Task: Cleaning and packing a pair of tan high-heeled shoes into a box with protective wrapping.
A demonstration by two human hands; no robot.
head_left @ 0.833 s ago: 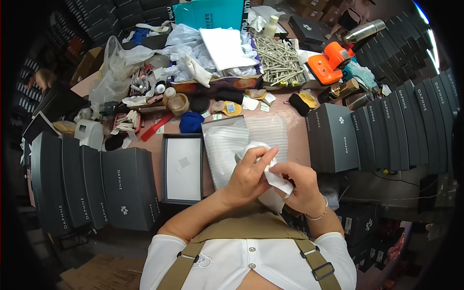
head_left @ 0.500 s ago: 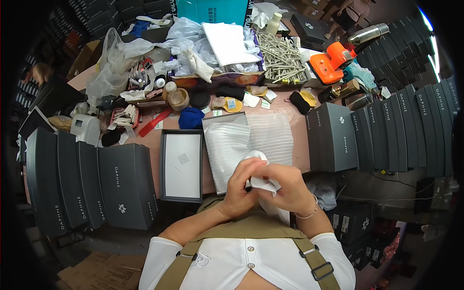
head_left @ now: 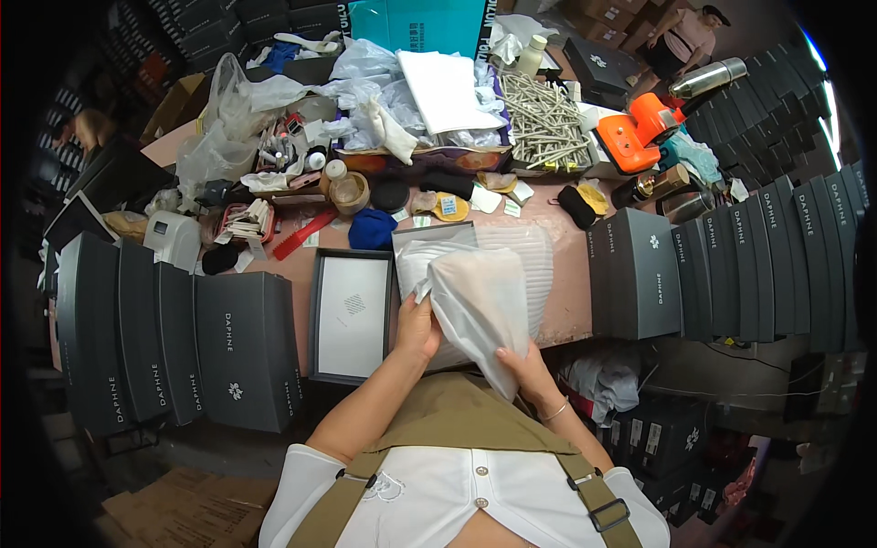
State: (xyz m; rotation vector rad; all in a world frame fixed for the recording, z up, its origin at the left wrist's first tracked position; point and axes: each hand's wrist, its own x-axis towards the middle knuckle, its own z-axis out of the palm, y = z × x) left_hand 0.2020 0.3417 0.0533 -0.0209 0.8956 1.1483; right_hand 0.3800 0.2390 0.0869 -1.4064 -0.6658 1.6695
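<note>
A thin white translucent bag (head_left: 480, 297) is spread out between my hands, with a faint pinkish tone showing through; I cannot tell what is inside. My left hand (head_left: 417, 327) grips its left edge, fingers closed on the material. On the lower right side, my right hand (head_left: 528, 370) pinches the bag with the thumb on top. Below it lies a sheet of ribbed white foam (head_left: 530, 251), partly over a grey shoebox (head_left: 434, 234) that the bag mostly hides. Just left of my left hand sits a dark grey box part (head_left: 317, 315) with a white inner face.
Dark shoeboxes stand in rows at the left (head_left: 242, 347) and right (head_left: 639, 274). Along the back are a bin of crumpled tissue (head_left: 365, 119), a tray of pale sticks (head_left: 548, 123), an orange device (head_left: 630, 142), a blue cloth (head_left: 372, 229) and a red brush (head_left: 301, 236).
The white material was bunched up between my close hands. It is now opened out flat as a bag, my hands have moved apart, and the view has shifted slightly.
</note>
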